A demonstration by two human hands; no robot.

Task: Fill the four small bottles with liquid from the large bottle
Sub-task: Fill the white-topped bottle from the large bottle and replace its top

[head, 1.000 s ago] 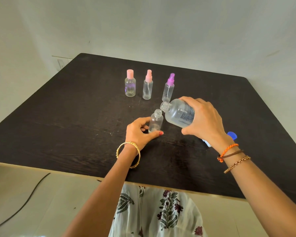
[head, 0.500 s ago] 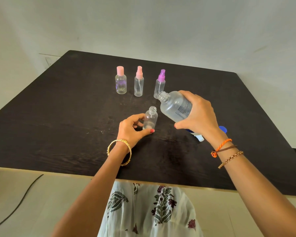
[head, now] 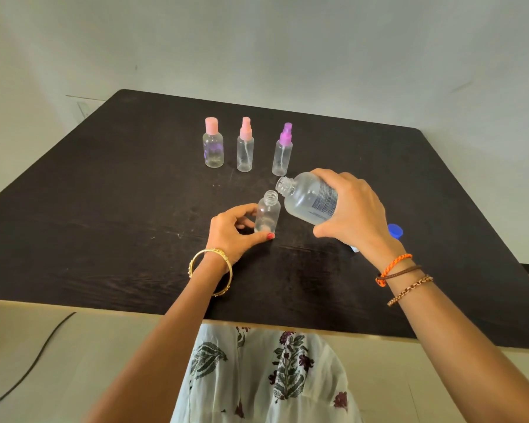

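R hand (head: 353, 215) grips the large clear bottle (head: 310, 199), uncapped, tilted w/ its neck toward the open small bottle (head: 268, 213) but just apart from it. L hand (head: 234, 232) pinches that small bottle upright on the dark table (head: 104, 209). Behind, 3 capped small bottles in a row: pink-cap bottle (head: 213, 145), pink spray bottle (head: 245, 146), purple spray bottle (head: 282, 151). Blue cap (head: 395, 231) just beyond R wrist

A dark wooden desk (head: 104, 239) stands against a pale wall (head: 287, 41). A black cable (head: 28, 367) trails over the light floor (head: 89, 346) at lower left. White floral-print fabric (head: 266, 377) shows below the desk's near edge.
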